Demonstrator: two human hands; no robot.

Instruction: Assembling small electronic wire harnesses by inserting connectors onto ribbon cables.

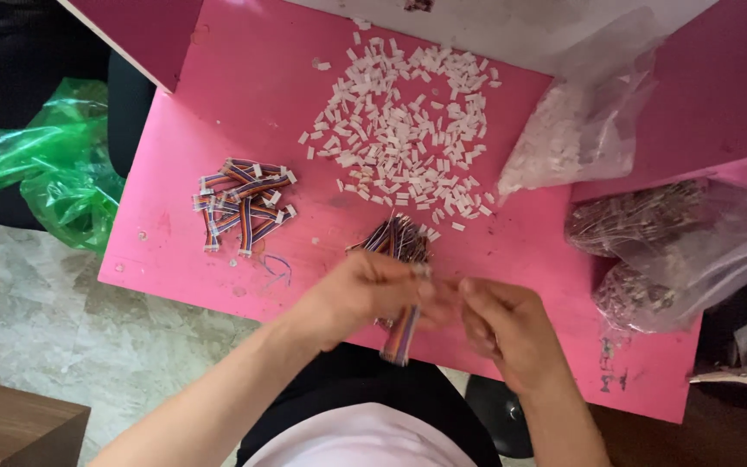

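My left hand (360, 298) grips a short multicoloured ribbon cable (400, 338) that hangs down over the near edge of the pink table (175, 233). My right hand (503, 324) meets it at the cable's upper end, fingertips pinched there, likely on a small white connector too blurred to make out. Just beyond my hands lies a loose bundle of bare ribbon cables (398, 237). A wide scatter of small white plastic connectors (404, 125) covers the table's far middle. A pile of ribbon cables with white connectors fitted (244, 206) lies at the left.
A clear bag of white connectors (568, 143) lies at the far right. Two clear bags of dark wire bundles (650, 251) sit at the right edge. A green plastic bag (58, 164) rests on a dark chair left of the table. A brown wooden corner (10, 428) shows bottom left.
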